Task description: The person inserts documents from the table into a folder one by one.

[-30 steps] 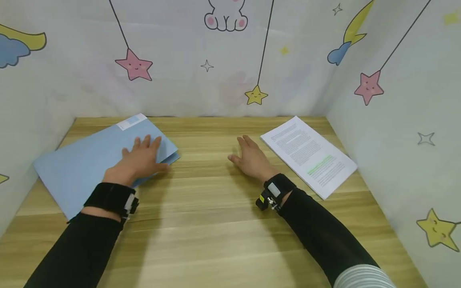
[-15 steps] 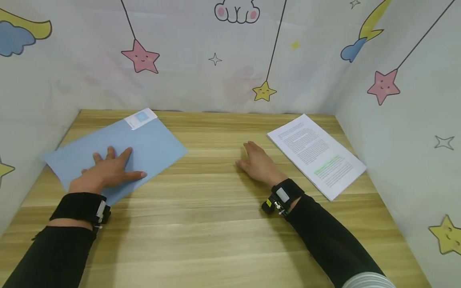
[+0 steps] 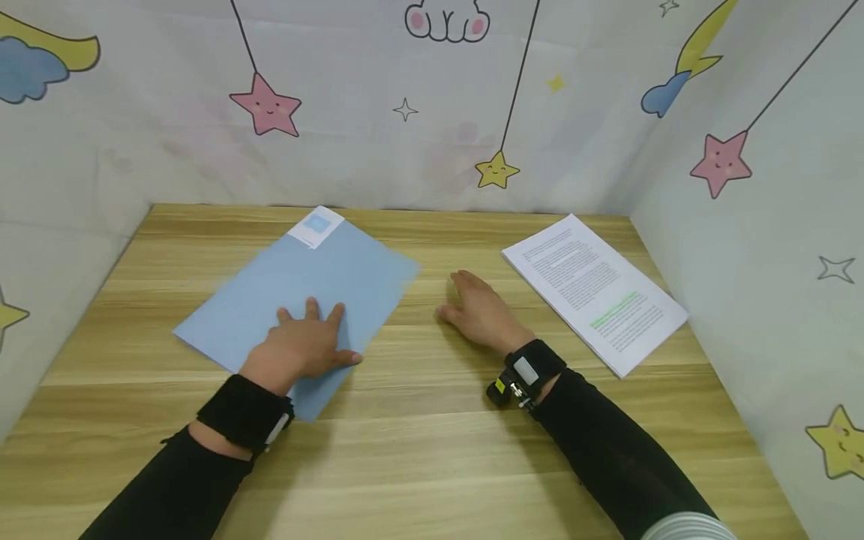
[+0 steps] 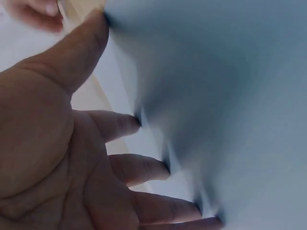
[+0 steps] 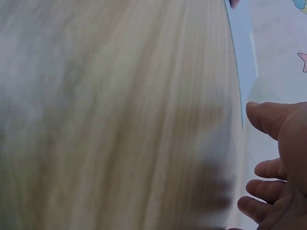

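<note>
A light blue folder (image 3: 290,277) with a white label at its far corner lies slanted on the table, left of centre. My left hand (image 3: 300,349) rests on its near part, fingers spread and pressing with the fingertips. In the left wrist view the fingertips of the left hand (image 4: 120,177) touch the blue surface. My right hand (image 3: 484,311) hovers low or rests at the table, right of the folder, with nothing in it. In the right wrist view its fingers (image 5: 268,189) are loosely bent near the wood.
A stack of printed paper (image 3: 594,292) with a green highlighted line lies slanted at the right of the wooden table (image 3: 405,465). White walls (image 3: 378,157) with cartoon stars close off the back and both sides.
The folder has slid right toward the middle under my left hand after that hand reached further left onto it. The folder has turned somewhat. My right hand has hardly moved.
</note>
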### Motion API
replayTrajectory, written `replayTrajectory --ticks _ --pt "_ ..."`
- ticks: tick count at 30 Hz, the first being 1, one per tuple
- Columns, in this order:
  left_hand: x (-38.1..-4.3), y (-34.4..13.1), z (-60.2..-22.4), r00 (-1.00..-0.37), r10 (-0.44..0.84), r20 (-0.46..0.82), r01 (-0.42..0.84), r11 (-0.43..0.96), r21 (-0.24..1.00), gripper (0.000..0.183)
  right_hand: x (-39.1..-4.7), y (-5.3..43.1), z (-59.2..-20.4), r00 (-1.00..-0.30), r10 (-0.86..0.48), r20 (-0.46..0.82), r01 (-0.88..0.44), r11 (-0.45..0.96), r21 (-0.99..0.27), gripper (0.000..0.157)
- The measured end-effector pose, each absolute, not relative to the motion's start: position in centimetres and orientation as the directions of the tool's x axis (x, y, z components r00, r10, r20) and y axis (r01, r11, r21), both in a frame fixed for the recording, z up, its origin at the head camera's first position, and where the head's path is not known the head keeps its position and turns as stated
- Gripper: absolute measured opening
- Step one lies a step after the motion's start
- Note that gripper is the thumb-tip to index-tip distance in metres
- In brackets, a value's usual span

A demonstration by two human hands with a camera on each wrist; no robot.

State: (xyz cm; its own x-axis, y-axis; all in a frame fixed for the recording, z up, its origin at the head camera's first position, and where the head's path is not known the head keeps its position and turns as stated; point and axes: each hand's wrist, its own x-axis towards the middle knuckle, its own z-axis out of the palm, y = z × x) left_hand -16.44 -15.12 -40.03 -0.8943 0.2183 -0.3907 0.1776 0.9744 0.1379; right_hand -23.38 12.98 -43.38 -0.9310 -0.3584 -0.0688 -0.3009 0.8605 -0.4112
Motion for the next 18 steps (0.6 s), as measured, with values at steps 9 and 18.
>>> replayTrajectory --ticks 9,18 --pt "-14.2 -8.1 -39.3 -0.822 0.423 -0.382 0.413 0.904 0.112 0.075 -23.1 11.7 -43.5 -0.914 -0.394 -0.099 -0.347 0.884 -0.312 0.088" --pt "-15.6 -12.4 -39.4 -0.839 0.464 -0.284 0.409 0.882 0.232 0.081 -24.2 13.9 -43.4 -0.899 -0.386 -0.204 -0.347 0.916 -0.203 0.096"
